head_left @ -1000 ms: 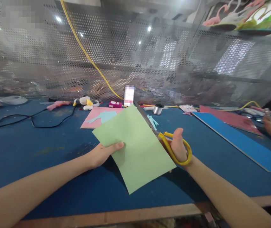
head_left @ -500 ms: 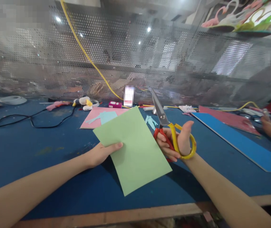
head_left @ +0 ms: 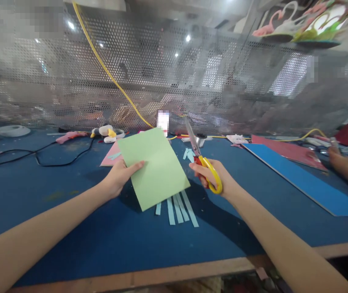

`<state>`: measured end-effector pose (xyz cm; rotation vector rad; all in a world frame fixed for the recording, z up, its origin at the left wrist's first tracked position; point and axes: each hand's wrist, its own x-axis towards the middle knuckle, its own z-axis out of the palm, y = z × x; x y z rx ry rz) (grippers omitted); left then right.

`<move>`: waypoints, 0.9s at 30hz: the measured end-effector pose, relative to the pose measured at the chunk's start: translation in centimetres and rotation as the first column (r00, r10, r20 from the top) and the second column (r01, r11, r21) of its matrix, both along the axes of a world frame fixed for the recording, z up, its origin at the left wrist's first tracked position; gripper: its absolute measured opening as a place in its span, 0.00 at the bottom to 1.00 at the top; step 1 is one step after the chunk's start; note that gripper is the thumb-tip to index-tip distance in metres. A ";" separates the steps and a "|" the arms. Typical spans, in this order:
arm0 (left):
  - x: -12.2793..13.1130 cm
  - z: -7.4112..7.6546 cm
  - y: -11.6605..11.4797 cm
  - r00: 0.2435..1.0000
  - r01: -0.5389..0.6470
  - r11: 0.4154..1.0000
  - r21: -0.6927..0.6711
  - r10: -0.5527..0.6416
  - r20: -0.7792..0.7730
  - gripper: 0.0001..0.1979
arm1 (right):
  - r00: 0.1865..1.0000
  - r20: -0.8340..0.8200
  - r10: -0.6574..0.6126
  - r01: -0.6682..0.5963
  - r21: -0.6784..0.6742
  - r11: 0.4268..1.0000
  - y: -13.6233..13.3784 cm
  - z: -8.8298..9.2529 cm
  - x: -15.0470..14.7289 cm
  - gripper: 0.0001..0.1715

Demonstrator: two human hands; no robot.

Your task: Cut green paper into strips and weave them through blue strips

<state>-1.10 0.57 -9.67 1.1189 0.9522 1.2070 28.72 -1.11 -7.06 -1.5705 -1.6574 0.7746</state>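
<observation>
A light green sheet of paper (head_left: 154,169) is pinched at its left edge by my left hand (head_left: 120,177), thumb on top. It is held tilted above the blue table. Several pale blue paper strips (head_left: 178,209) lie on the table, partly hidden under the sheet. My right hand (head_left: 215,175) grips a pair of scissors (head_left: 202,156) with yellow and red handles, just right of the sheet and apart from it. The blades point up and away and look closed together. More pale blue scraps (head_left: 189,154) lie behind the scissors.
Behind the sheet lies pink paper (head_left: 108,156). A pink glue gun (head_left: 71,136) with a black cord is at back left. A blue board (head_left: 298,179) and a red sheet (head_left: 286,150) lie right. Another person's hand (head_left: 343,160) is at far right. A perforated metal screen (head_left: 149,73) stands behind.
The green sheet has moved up and left, uncovering the blue strips. My right hand has turned and closed round the scissor handles, and the scissors have shifted slightly left.
</observation>
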 end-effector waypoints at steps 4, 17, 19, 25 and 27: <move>-1.2 -1.0 2.3 0.979 -0.206 0.977 0.049 0.205 0.015 0.17 | 0.783 0.608 -0.131 0.115 0.065 0.991 1.5 0.8 2.5 0.16; -1.3 -2.1 2.2 0.908 -0.417 0.901 0.121 0.419 0.005 0.25 | 0.636 0.770 -0.047 0.222 -0.125 0.967 2.0 1.9 6.5 0.16; -0.9 -1.8 1.5 0.928 -0.373 0.920 0.118 0.371 0.035 0.25 | 0.586 0.801 -0.121 0.256 -0.042 0.966 1.6 1.8 5.6 0.18; 0.3 -1.9 -0.3 0.983 -0.181 0.973 0.140 0.182 0.009 0.24 | 0.884 0.462 -0.072 -0.071 0.286 0.956 -0.3 0.5 0.1 0.30; 0.5 -1.9 -0.7 0.985 -0.122 0.976 0.181 0.141 -0.097 0.23 | 0.978 0.119 0.174 -0.196 0.214 0.957 -0.9 -0.1 -1.8 0.32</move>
